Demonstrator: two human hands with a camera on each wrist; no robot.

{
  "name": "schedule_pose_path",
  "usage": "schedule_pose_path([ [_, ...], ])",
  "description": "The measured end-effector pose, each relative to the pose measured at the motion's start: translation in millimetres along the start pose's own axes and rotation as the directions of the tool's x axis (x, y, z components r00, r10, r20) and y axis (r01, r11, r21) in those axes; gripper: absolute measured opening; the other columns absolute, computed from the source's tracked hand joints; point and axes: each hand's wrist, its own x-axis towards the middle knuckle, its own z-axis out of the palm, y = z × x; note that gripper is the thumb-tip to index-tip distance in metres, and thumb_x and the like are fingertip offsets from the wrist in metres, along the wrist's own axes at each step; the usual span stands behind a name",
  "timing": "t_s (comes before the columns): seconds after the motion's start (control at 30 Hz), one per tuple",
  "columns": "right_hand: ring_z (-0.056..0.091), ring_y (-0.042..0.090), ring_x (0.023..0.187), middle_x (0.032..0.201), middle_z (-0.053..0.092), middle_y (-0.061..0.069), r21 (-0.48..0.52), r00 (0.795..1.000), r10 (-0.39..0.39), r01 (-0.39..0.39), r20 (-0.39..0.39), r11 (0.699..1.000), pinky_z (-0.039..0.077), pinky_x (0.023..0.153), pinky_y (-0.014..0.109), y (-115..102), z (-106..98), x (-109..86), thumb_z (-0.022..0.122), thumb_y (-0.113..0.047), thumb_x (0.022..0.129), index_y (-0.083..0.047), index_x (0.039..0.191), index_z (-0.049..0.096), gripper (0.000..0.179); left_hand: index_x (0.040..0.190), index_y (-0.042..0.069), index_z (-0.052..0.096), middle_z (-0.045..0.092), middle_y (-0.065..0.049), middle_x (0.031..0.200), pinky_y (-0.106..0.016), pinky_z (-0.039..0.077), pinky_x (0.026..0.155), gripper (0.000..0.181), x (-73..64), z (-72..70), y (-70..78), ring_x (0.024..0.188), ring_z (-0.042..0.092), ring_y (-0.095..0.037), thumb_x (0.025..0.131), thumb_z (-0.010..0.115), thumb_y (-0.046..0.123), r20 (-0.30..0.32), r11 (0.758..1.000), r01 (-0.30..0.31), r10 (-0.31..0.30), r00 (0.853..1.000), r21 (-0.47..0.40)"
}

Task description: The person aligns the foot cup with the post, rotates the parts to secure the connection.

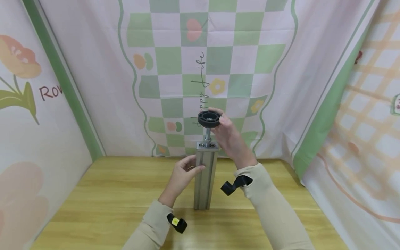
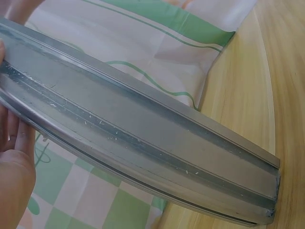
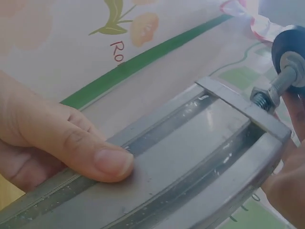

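A silver slotted aluminium profile [image 1: 204, 180] stands upright on the wooden table, a flat end plate [image 3: 224, 98] with screws across its top. From that plate rises a levelling foot [image 1: 208, 124], its round black base uppermost. Its threaded metal stem [image 3: 284, 80] carries a hex nut [image 3: 263, 97] just above the plate. My left hand [image 1: 184, 172] grips the profile's upper part from the left, thumb lying across the near face. With my right hand [image 1: 232, 140] I hold the black base at its right edge, fingers behind it and partly hidden.
The wooden table [image 1: 118, 187] reaches back to a hanging curtain [image 1: 172, 62] with a green checked print. More printed cloth hangs at both sides. Black straps with small mounts [image 1: 235, 185] sit at both wrists, over beige sleeves [image 1: 278, 208].
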Motion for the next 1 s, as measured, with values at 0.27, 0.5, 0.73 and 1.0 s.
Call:
schedule_pose_path([
  [0.27, 0.047, 0.028, 0.13, 0.132, 0.055, 0.011, -0.254, 0.983, -0.088, 0.045, -0.162, 0.966, 0.021, 0.119, 0.043, -2, 14, -8.2, 0.049, -0.026, 0.096, -0.009, 0.139, 0.042, 0.046, 0.128, 0.01, 0.066, 0.069, -0.007, 0.111, -0.037, 0.051, 0.099, 0.044, 0.4, -0.1, -1.1, 0.105, 0.064, -0.022, 0.089, 0.08, 0.025, -0.01, 1.0, -0.001, 0.001, 1.0, 0.022],
  [0.5, 0.054, 0.027, 0.115, 0.125, 0.054, 0.01, -0.357, 0.95, -0.133, 0.024, -0.283, 0.934, 0.046, 0.098, 0.036, -4, 27, -15.0, 0.067, -0.029, 0.093, -0.014, 0.131, 0.041, 0.048, 0.127, 0.01, 0.067, 0.069, -0.007, 0.11, -0.037, 0.051, 0.1, 0.042, -0.4, -0.5, -1.6, 0.105, 0.064, -0.022, 0.089, 0.079, 0.023, -0.006, 1.0, 0.004, -0.003, 1.0, 0.025],
  [0.73, 0.054, 0.025, 0.117, 0.119, 0.051, 0.006, -0.46, 0.921, -0.206, 0.033, -0.331, 0.887, 0.043, 0.1, 0.04, -6, 38, -12.6, 0.077, -0.024, 0.088, -0.017, 0.118, 0.039, 0.049, 0.128, 0.01, 0.067, 0.068, -0.007, 0.111, -0.036, 0.051, 0.1, 0.04, -0.3, -2.8, -2.2, 0.106, 0.064, -0.023, 0.091, 0.077, 0.02, 0.003, 1.0, 0.003, -0.003, 1.0, 0.014],
  [1.0, 0.041, 0.023, 0.135, 0.148, 0.038, 0.004, -0.422, 0.936, -0.228, 0.099, -0.267, 0.901, 0.033, 0.113, 0.046, -6, 36, -11.3, 0.072, -0.046, 0.089, -0.015, 0.138, 0.035, 0.068, 0.127, 0.01, 0.067, 0.069, -0.007, 0.109, -0.035, 0.052, 0.098, 0.041, -0.4, -1.3, -1.8, 0.104, 0.064, -0.022, 0.09, 0.078, 0.022, 0.004, 1.0, -0.005, 0.005, 1.0, 0.023],
])
